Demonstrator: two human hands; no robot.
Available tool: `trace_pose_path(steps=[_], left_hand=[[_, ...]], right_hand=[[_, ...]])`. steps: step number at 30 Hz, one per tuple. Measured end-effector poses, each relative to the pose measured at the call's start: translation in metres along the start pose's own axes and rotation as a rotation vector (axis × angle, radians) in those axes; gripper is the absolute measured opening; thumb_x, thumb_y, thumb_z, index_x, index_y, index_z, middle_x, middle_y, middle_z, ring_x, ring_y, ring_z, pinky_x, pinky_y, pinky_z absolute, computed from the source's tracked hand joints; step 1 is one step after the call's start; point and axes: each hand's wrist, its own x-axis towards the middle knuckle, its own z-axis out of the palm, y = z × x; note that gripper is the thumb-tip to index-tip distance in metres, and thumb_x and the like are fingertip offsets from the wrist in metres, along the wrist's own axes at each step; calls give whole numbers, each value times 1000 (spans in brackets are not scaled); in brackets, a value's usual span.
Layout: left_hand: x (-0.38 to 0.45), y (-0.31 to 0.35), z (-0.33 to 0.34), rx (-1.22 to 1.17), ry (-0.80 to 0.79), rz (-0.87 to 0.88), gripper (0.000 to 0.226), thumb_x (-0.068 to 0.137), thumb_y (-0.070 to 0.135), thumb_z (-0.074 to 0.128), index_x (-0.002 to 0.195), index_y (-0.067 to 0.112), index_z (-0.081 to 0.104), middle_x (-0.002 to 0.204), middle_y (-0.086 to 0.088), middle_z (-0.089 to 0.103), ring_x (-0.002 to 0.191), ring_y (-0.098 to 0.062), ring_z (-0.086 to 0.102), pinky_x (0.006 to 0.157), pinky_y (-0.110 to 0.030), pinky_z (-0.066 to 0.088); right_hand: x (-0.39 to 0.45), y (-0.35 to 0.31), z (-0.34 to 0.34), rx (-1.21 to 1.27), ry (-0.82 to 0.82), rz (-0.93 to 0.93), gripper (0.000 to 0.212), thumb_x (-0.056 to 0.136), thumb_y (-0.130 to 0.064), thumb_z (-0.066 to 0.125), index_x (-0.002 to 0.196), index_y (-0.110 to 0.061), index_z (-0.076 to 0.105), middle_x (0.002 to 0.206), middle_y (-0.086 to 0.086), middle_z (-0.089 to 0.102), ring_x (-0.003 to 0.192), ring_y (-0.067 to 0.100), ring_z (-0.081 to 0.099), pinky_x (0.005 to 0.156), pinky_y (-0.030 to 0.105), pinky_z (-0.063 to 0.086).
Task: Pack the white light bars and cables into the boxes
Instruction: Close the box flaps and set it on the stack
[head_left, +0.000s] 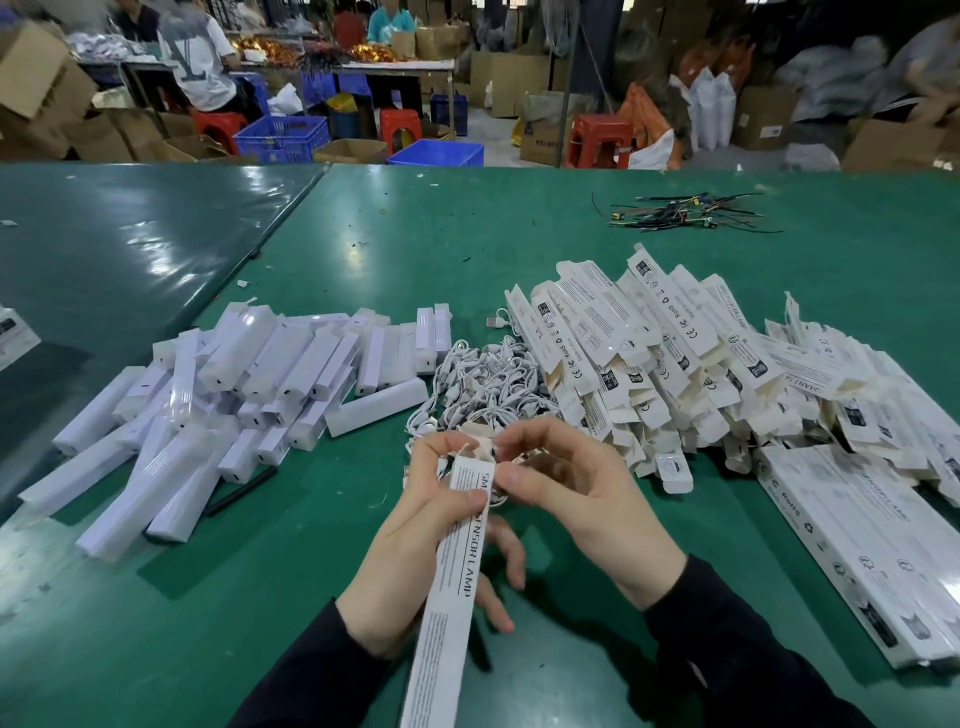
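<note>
Left hand (415, 525) grip wraps the light, crushable box (452, 587) mid-length; right hand (566, 483) grip pinches a limp coiled cable (498, 493) at its open far end.

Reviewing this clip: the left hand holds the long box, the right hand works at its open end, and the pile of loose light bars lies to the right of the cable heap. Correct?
Not quite. In the head view the pile of light bars lies left of the cable heap; empty boxes lie to its right. The left hand does hold the long box, and the right hand works at its open end.

Head cam, wide-angle, looks fwd & down, close over green table (363, 249)
</note>
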Motion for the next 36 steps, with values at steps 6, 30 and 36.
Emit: trace_pose_path(steps=[6, 30, 36], left_hand=[[1, -5, 0, 113, 11, -43, 11, 86, 28, 51, 90, 38, 46, 111, -15, 66, 76, -49, 69, 39, -44, 54], [3, -11, -4, 220, 107, 137, 28, 76, 35, 72, 92, 22, 53, 98, -16, 61, 74, -41, 70, 45, -53, 56], [5, -15, -5, 216, 132, 140, 23, 84, 24, 67, 87, 26, 44, 90, -3, 63, 69, -39, 69, 44, -50, 56]], right_hand=[[0, 4, 2, -65, -37, -54, 10, 81, -16, 66, 87, -9, 70, 94, 16, 67, 85, 12, 64, 81, 24, 49], [0, -2, -1, 99, 104, 197, 15, 85, -16, 69, 91, -8, 80, 93, 13, 75, 77, 10, 62, 65, 18, 46], [0, -3, 0, 48, 123, 223, 16, 90, -16, 64, 92, -11, 80, 84, -3, 76, 77, 3, 63, 65, 18, 45]])
